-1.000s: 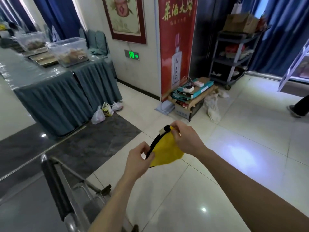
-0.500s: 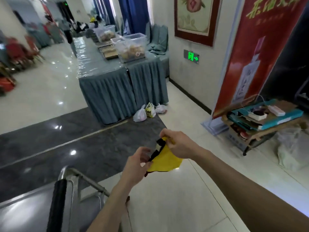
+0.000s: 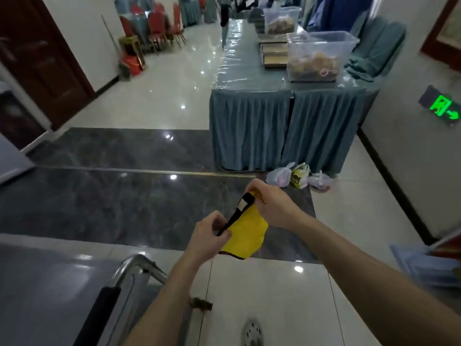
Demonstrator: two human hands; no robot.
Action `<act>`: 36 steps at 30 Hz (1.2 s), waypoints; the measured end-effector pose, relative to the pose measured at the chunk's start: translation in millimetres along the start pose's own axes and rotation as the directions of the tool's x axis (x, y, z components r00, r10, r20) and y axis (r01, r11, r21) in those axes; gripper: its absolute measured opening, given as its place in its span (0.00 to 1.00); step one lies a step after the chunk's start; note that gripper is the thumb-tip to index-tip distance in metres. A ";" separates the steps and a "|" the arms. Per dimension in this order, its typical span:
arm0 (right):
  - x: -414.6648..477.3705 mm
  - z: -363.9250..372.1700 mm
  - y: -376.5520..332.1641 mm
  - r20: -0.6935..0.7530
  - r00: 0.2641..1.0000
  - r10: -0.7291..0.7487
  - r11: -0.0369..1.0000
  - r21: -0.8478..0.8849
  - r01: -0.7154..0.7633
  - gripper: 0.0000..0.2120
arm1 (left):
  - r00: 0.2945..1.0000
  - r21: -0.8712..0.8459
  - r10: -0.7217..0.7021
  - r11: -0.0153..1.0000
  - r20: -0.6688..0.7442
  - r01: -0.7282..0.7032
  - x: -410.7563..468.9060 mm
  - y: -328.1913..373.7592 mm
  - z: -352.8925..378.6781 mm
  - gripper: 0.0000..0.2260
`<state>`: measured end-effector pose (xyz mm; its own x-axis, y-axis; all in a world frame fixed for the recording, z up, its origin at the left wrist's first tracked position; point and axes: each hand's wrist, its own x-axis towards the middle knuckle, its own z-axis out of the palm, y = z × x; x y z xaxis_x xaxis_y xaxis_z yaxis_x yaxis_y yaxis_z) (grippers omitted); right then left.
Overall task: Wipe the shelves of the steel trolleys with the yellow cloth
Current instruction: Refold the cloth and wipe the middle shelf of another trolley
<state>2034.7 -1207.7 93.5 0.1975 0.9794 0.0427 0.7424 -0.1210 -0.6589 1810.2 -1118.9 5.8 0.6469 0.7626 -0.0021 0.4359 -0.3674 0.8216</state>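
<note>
Head-cam view, looking fwd and down. Below and to the left of both hands is a steel trolley (image 3: 139,264), w/ only its near corner in frame. It shows a curved handle rail (image 3: 124,268) and a black grip (image 3: 99,310). The flat grey surface left of the rail looks like its top shelf (image 3: 45,283). Neither hand touches it.

The left hand (image 3: 209,233) has its fingers curled, pinching the lower end of the yellow cloth (image 3: 247,233) by its black trim (image 3: 237,213). The cloth hangs in the air between the hands, apart from the trolley. Its trimmed edge, the long axis, runs from the left hand up and to the right, to the right hand (image 3: 272,206). That hand pinches the upper corner, fingers curled over it. The rest of the cloth sags below that edge, bunched, not spread.

Judgement: the cloth is being readied and no wiping has begun. The shelf lies down-left of the cloth, so the left hand is nearer. The rail stands between hand and shelf, so the approach likely goes over it.

Below the forearms is a floor drain (image 3: 252,333). Beyond the right hand is open floor, w/ plastic bags (image 3: 296,176) and a skirted table (image 3: 274,126) well apart.
</note>
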 end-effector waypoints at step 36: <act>520.8 329.6 -178.5 0.791 0.183 -0.583 0.689 0.362 0.628 0.11 | 0.059 -0.442 -0.690 0.524 -0.721 0.728 98.5 -201.9 -198.9 0.06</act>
<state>1794.1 -622.7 -14.1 -0.9035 0.3779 -0.2023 0.4034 0.5906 -0.6989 1661.5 -863.7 -46.8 -0.7143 0.6823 -0.1560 0.4229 0.5984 0.6805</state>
